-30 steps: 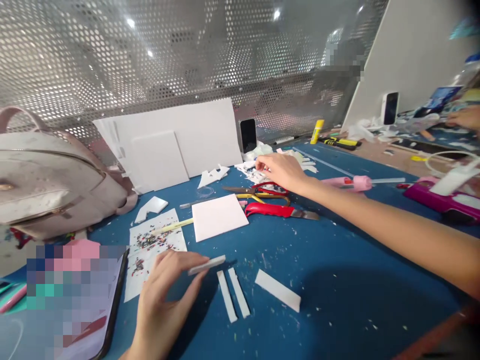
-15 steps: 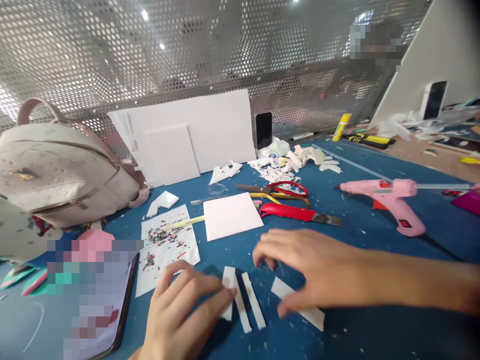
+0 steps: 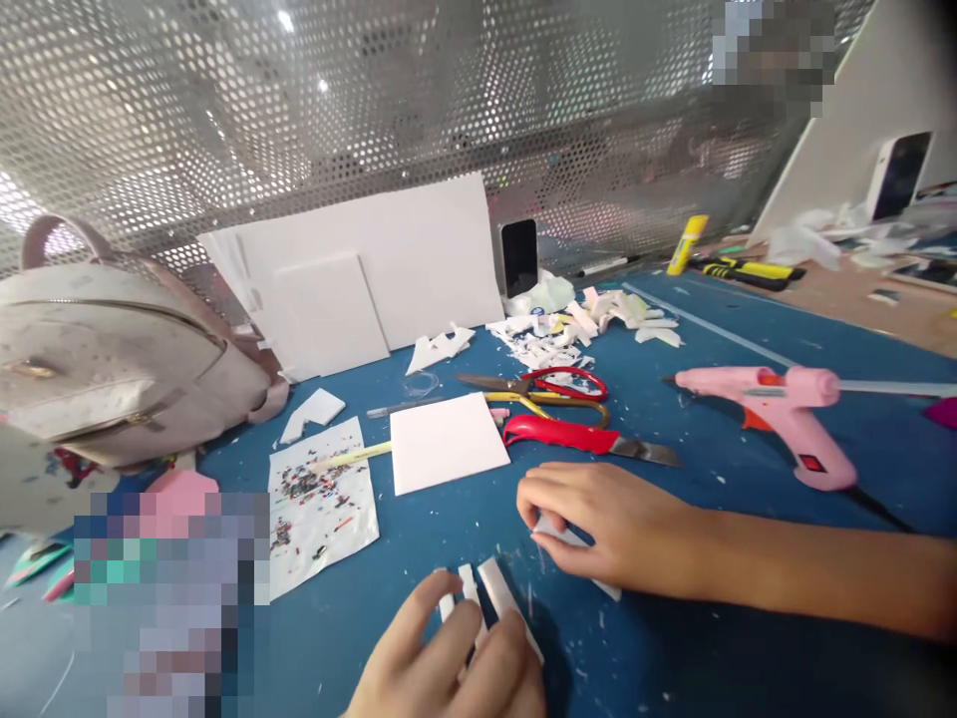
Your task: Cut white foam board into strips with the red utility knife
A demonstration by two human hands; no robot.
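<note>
My left hand point(image 3: 449, 663) lies at the bottom edge, its fingers resting flat on several narrow white foam strips point(image 3: 493, 588) on the blue table point(image 3: 673, 658). My right hand point(image 3: 605, 524) reaches in from the right, its fingers curled round a wider white foam strip point(image 3: 560, 536); one end of it pokes out under the wrist. A white foam square point(image 3: 445, 441) lies just beyond both hands.
Red-handled scissors point(image 3: 553, 382), a red utility knife point(image 3: 590, 439) and a pink glue gun point(image 3: 778, 404) lie behind my right hand. A paper with coloured bits point(image 3: 318, 504) is at left, a backpack point(image 3: 112, 349) beyond it. White boards point(image 3: 374, 264) lean on the mesh wall.
My right hand came back from the scrap pile and closed on the wider strip. My left hand laid its strip down beside the others and now rests on them.
</note>
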